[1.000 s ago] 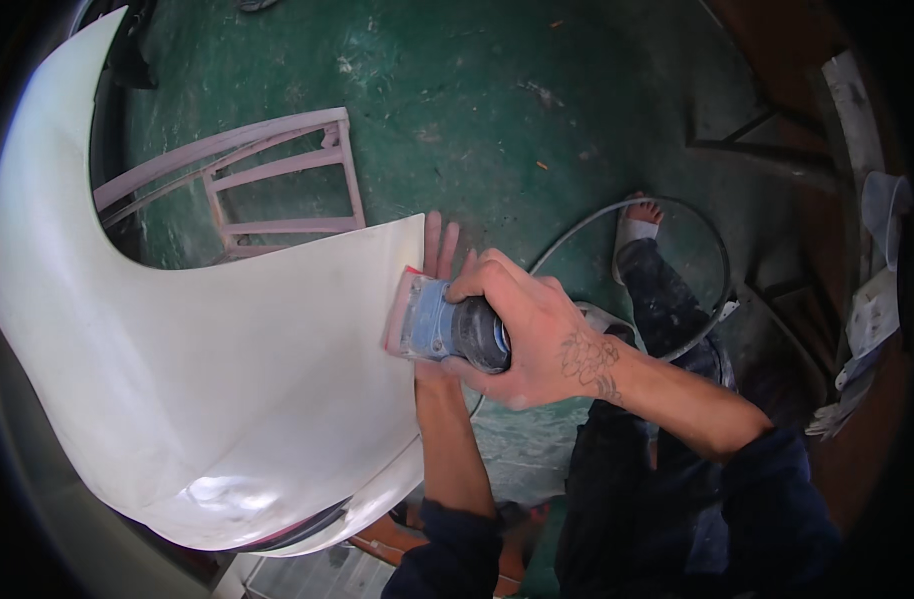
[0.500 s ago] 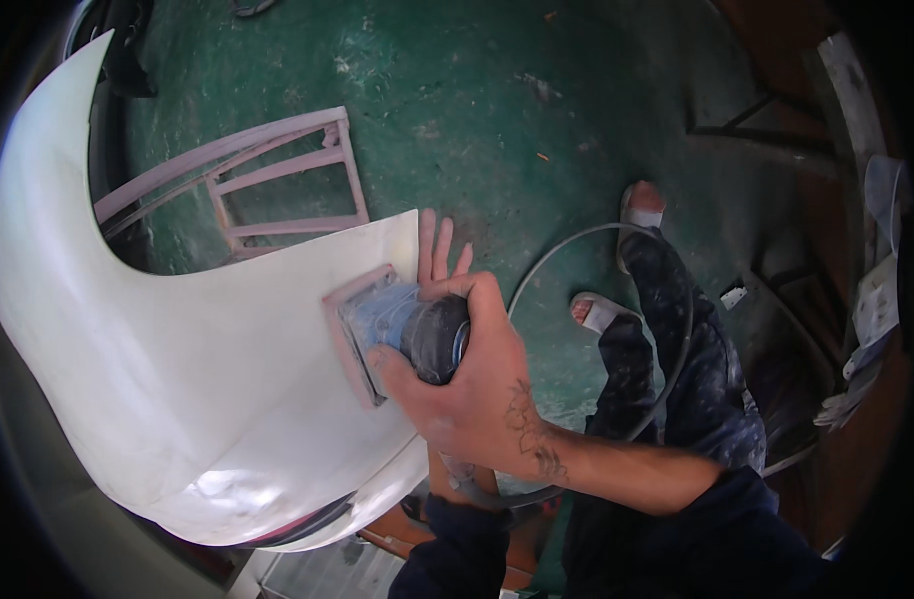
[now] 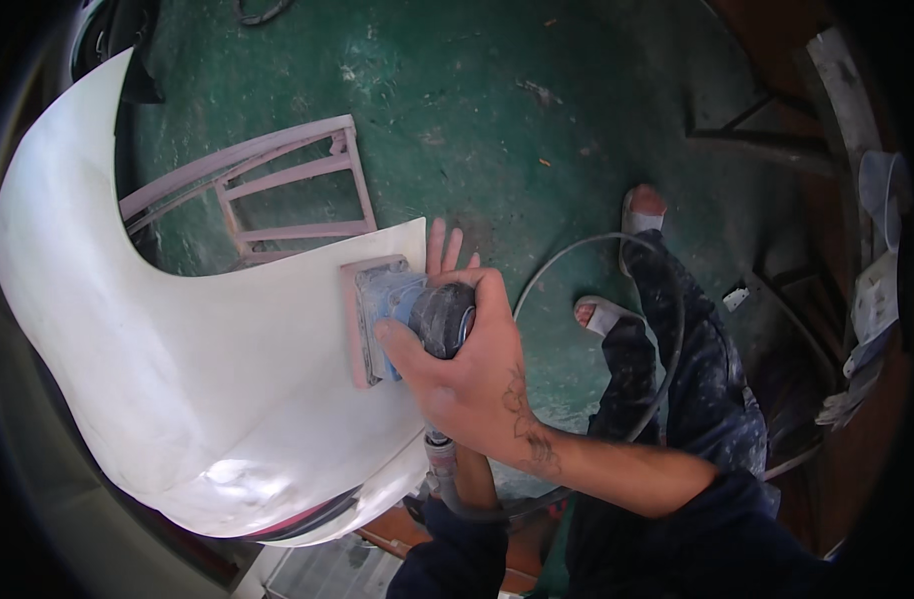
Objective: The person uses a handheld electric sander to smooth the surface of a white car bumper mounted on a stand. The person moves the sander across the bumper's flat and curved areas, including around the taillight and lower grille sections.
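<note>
A dusty air sander (image 3: 444, 319), with a blue body, black top and flat rectangular pad, lies in the grip of my right hand (image 3: 467, 374). Its pad rests against a glossy white car bumper (image 3: 247, 359), close to the right-hand end. My thumb presses on the blue body while the fingers wrap round the black top. Behind the sander, my left hand (image 3: 447, 247) sits at the bumper's end edge with its fingers stretched out; the palm is hidden by the panel and my right hand. A hose (image 3: 676, 339) runs from the sander's fitting.
On the green floor (image 3: 457, 110) beyond the bumper stands a pinkish, dusty metal frame (image 3: 297, 180). The hose loops across my legs and sandalled feet (image 3: 602, 314). Dark metal stands (image 3: 766, 145) and pale sheets (image 3: 876, 290) line the right side.
My right hand and the sander have shifted a little up and to the right over the bumper, and the pad has turned slightly. The hose fitting below shows more.
</note>
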{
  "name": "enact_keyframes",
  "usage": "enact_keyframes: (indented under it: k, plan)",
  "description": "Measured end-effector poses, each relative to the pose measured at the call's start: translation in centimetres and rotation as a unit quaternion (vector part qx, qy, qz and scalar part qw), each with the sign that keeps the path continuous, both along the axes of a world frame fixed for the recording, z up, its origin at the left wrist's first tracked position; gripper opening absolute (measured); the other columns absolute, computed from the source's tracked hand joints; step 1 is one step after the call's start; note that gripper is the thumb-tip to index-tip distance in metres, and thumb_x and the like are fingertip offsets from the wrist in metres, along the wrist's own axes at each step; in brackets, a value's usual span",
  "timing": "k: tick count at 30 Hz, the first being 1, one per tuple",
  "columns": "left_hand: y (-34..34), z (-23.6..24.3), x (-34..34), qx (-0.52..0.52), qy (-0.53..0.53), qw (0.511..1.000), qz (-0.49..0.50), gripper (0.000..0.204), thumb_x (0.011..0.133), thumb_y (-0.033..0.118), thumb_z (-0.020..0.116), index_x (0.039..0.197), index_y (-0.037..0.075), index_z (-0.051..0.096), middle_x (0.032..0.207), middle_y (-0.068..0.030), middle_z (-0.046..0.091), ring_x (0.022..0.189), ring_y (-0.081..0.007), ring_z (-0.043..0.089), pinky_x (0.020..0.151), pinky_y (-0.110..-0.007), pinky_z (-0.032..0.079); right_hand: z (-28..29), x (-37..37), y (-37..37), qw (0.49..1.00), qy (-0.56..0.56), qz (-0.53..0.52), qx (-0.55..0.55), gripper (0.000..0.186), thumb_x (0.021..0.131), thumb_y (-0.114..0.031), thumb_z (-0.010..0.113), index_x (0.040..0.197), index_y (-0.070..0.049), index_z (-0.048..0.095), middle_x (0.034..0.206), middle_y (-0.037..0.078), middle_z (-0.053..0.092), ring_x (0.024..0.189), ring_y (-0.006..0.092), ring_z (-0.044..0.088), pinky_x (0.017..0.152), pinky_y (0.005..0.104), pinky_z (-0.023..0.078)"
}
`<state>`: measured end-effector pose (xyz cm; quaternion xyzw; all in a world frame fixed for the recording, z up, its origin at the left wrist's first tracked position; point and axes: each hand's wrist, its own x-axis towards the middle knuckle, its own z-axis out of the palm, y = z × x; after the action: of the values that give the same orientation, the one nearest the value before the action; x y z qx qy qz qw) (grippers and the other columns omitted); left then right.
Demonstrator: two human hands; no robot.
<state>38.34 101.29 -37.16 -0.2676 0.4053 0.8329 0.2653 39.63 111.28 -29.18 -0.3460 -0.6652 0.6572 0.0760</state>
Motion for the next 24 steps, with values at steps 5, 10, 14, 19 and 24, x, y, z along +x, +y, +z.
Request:
enact_keyframes:
  k: [5, 10, 14, 19, 24]
  plan:
    - [-0.8, -1.5, -1.5, 0.019, 0.004, 1.0, -0.008, 0.065, 0.113, 0.044, 0.042, 0.168, 0.012, 0.03, 0.174, -0.0176, 0.028, 0.162, -0.0352, 0.026, 0.133, -0.055, 0.024, -1.3, -5.1, 4.9, 0.944, -0.093, -0.064, -0.311, 0.053, 0.09, -0.025, 0.086, 0.115, 0.008, 0.055, 0.104, 0.013, 0.071, 0.092, 0.0159, 0.069, 0.082, 0.0309, 0.057]
    - [-1.2, -1.9, -1.6, -0.005, 0.021, 0.998, -0.052, 0.065, 0.113, 0.043, 0.043, 0.168, 0.012, 0.031, 0.174, -0.0188, 0.027, 0.162, -0.0363, 0.026, 0.133, -0.056, 0.023, -2.9, -5.9, 6.2, 0.946, -0.076, -0.067, -0.308, 0.056, 0.089, -0.029, 0.087, 0.117, 0.008, 0.056, 0.099, 0.01, 0.069, 0.087, 0.0121, 0.066, 0.078, 0.0294, 0.056]
    - [-2.4, -1.6, -0.3, -0.03, 0.027, 0.997, -0.062, 0.065, 0.113, 0.043, 0.044, 0.168, 0.012, 0.031, 0.174, -0.0198, 0.027, 0.162, -0.0372, 0.026, 0.133, -0.057, 0.023, -1.2, -3.7, 3.8, 0.959, -0.061, -0.07, -0.268, 0.052, 0.09, -0.028, 0.087, 0.117, 0.005, 0.057, 0.097, 0.008, 0.068, 0.084, 0.011, 0.064, 0.076, 0.0288, 0.056]
    - [-2.1, -1.8, 0.1, -0.068, 0.067, 0.994, -0.056, 0.065, 0.112, 0.043, 0.044, 0.168, 0.012, 0.032, 0.175, -0.0209, 0.026, 0.161, -0.0383, 0.026, 0.133, -0.058, 0.022, -3.4, -5.9, 5.3, 0.955, -0.037, -0.1, -0.278, 0.06, 0.087, -0.032, 0.086, 0.12, 0.009, 0.057, 0.102, 0.014, 0.069, 0.093, 0.0178, 0.067, 0.084, 0.0326, 0.056]
    - [-0.4, -1.0, 0.0, -0.085, 0.105, 0.988, -0.076, 0.065, 0.112, 0.042, 0.045, 0.167, 0.012, 0.033, 0.175, -0.0221, 0.026, 0.161, -0.0394, 0.026, 0.133, -0.059, 0.022, -6.2, -8.0, 8.5, 0.968, -0.016, -0.108, -0.225, 0.074, 0.083, -0.037, 0.086, 0.127, 0.013, 0.054, 0.109, 0.022, 0.069, 0.101, 0.0282, 0.07, 0.091, 0.0377, 0.056]
